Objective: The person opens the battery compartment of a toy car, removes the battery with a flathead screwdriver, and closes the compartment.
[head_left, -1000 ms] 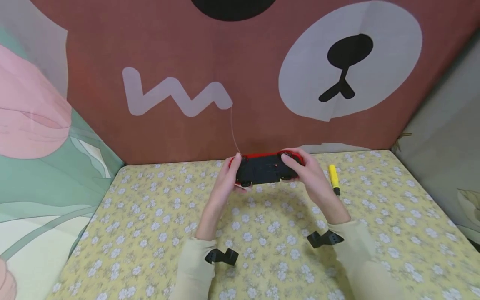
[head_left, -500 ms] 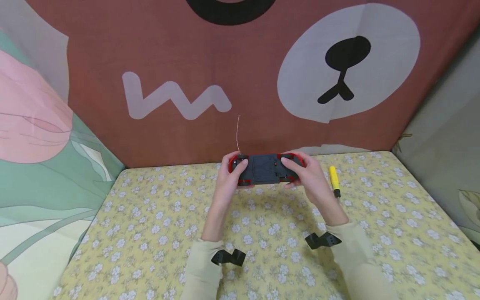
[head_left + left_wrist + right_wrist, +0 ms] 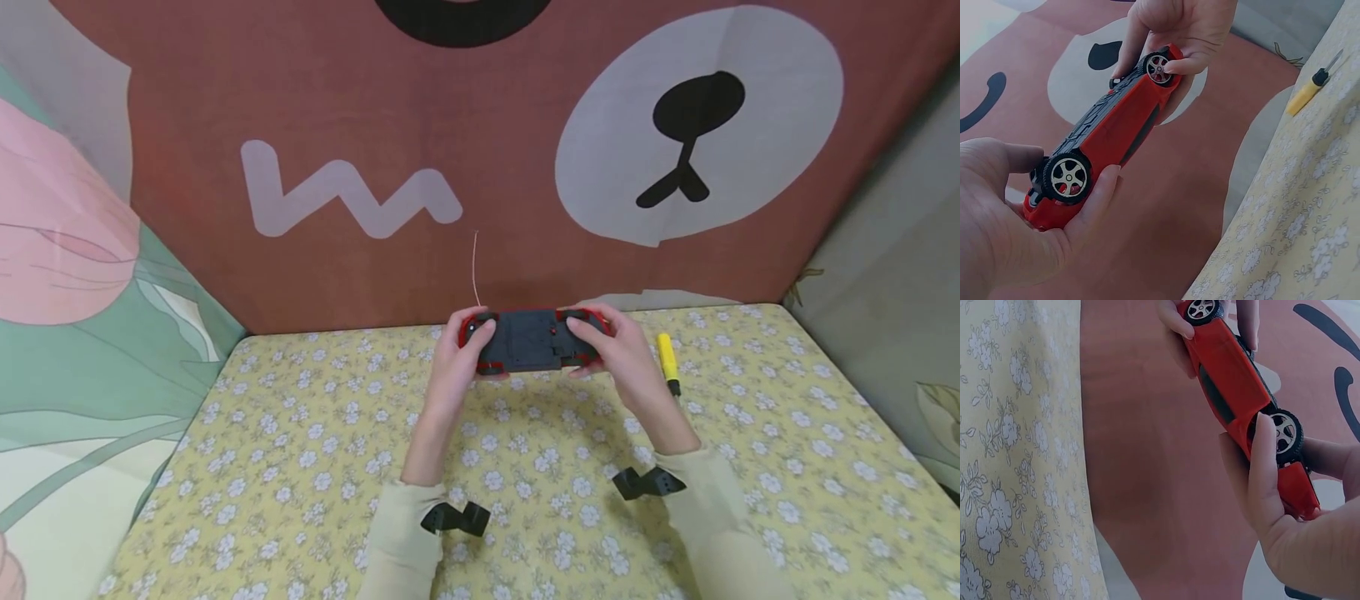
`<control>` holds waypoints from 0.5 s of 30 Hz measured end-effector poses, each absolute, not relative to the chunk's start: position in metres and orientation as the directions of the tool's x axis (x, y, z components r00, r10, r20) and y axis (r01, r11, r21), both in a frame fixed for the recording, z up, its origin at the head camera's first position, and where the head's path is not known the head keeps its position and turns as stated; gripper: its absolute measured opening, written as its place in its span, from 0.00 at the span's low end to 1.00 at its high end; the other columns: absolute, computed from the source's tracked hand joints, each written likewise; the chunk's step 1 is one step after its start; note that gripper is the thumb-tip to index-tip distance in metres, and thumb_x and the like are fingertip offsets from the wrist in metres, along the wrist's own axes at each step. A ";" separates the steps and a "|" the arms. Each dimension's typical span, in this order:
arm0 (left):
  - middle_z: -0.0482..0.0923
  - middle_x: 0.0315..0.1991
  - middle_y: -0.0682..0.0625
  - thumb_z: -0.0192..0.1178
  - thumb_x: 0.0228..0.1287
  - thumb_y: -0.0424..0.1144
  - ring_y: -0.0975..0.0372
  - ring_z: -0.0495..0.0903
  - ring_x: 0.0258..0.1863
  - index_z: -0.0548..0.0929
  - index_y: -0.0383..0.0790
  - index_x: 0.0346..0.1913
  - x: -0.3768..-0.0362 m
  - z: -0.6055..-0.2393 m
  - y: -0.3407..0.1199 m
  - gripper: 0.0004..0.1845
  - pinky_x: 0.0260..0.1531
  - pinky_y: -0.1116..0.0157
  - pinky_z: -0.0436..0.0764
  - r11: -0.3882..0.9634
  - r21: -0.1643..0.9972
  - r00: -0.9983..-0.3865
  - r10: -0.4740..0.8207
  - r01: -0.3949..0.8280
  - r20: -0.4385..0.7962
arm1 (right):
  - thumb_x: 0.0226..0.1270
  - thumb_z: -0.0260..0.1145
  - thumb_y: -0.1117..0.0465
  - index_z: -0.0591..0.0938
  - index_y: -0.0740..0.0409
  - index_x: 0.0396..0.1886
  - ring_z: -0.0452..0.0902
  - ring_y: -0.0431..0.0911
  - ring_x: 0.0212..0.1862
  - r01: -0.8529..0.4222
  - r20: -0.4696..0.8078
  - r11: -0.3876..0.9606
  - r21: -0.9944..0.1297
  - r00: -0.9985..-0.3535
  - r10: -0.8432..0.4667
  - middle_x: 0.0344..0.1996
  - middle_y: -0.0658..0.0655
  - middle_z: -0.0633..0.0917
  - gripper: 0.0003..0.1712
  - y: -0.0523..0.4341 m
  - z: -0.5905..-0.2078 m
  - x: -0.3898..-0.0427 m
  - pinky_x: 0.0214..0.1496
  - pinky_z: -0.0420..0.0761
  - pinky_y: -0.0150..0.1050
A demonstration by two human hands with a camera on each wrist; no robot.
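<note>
The left hand (image 3: 454, 357) and right hand (image 3: 621, 350) each have a grip around one end of the upturned toy car (image 3: 531, 340), raised near the far edge of the tabletop (image 3: 300, 450). A wheel (image 3: 1287, 434) turning under the right hand could loosen its grip; the thin wire (image 3: 474, 268) might snag.

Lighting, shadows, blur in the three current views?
Head: bright, soft shadows on the floral tablecloth; left wrist: dimmer, upper left corner washed out; right wrist: also dim, yet the red toy car reads clearly; no obvious motion blur in any view.
</note>
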State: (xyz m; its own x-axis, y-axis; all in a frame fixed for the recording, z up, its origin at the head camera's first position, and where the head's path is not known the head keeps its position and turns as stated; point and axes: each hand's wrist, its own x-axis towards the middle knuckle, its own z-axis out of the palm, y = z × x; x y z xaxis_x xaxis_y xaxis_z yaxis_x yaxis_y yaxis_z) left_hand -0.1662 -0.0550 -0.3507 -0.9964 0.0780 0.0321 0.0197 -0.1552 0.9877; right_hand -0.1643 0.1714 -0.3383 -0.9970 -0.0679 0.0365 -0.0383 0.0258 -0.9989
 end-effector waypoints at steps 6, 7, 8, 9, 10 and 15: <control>0.74 0.63 0.37 0.58 0.78 0.40 0.42 0.83 0.50 0.73 0.42 0.70 -0.168 -0.352 -0.053 0.22 0.34 0.49 0.88 -0.149 0.989 -0.996 0.089 0.003 0.017 | 0.79 0.63 0.55 0.72 0.68 0.69 0.84 0.43 0.43 -0.013 0.010 0.074 -0.997 -0.999 -0.044 0.60 0.66 0.76 0.28 0.173 -0.340 -0.162 0.34 0.88 0.45; 0.74 0.63 0.37 0.58 0.78 0.40 0.41 0.84 0.50 0.73 0.42 0.70 -0.168 -0.352 -0.053 0.22 0.33 0.50 0.89 -0.148 0.989 -0.996 0.090 0.000 0.014 | 0.79 0.63 0.55 0.72 0.68 0.69 0.84 0.43 0.44 -0.009 0.006 0.077 -0.997 -0.999 -0.043 0.60 0.66 0.76 0.28 0.173 -0.340 -0.162 0.34 0.88 0.45; 0.74 0.63 0.37 0.58 0.78 0.40 0.42 0.84 0.49 0.73 0.42 0.70 -0.168 -0.353 -0.052 0.22 0.33 0.51 0.89 -0.149 0.989 -0.996 0.090 -0.003 0.011 | 0.79 0.63 0.55 0.72 0.68 0.70 0.84 0.43 0.44 -0.007 0.003 0.080 -0.997 -0.999 -0.043 0.60 0.66 0.75 0.29 0.173 -0.340 -0.162 0.34 0.89 0.45; 0.74 0.63 0.36 0.58 0.78 0.40 0.42 0.84 0.49 0.73 0.42 0.70 -0.168 -0.353 -0.052 0.22 0.32 0.52 0.89 -0.150 0.989 -0.996 0.090 -0.007 0.007 | 0.79 0.63 0.54 0.72 0.68 0.70 0.84 0.43 0.44 -0.006 0.002 0.082 -0.997 -0.999 -0.044 0.60 0.66 0.75 0.29 0.173 -0.340 -0.162 0.34 0.88 0.45; 0.74 0.63 0.36 0.58 0.78 0.40 0.42 0.84 0.49 0.73 0.43 0.70 -0.169 -0.353 -0.052 0.22 0.31 0.53 0.89 -0.153 0.988 -0.996 0.089 -0.012 0.002 | 0.79 0.63 0.54 0.71 0.68 0.70 0.84 0.44 0.44 -0.005 0.001 0.084 -0.996 -0.999 -0.045 0.60 0.66 0.75 0.29 0.173 -0.340 -0.162 0.34 0.88 0.45; 0.74 0.62 0.36 0.57 0.78 0.39 0.42 0.84 0.48 0.73 0.42 0.69 -0.169 -0.354 -0.052 0.21 0.28 0.56 0.88 -0.159 0.987 -0.997 0.079 -0.023 -0.010 | 0.79 0.63 0.55 0.71 0.69 0.70 0.84 0.43 0.43 -0.007 0.002 0.090 -0.996 -0.998 -0.058 0.58 0.67 0.76 0.29 0.173 -0.341 -0.163 0.35 0.89 0.47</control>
State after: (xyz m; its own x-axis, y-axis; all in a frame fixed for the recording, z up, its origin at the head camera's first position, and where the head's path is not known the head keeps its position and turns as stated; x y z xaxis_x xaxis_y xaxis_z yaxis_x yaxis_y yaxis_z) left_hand -0.1692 -0.0519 -0.3535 -0.9968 0.0791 -0.0103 -0.0228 -0.1587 0.9871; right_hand -0.1633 0.1731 -0.3408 -0.9983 -0.0582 0.0018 -0.0071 0.0905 -0.9959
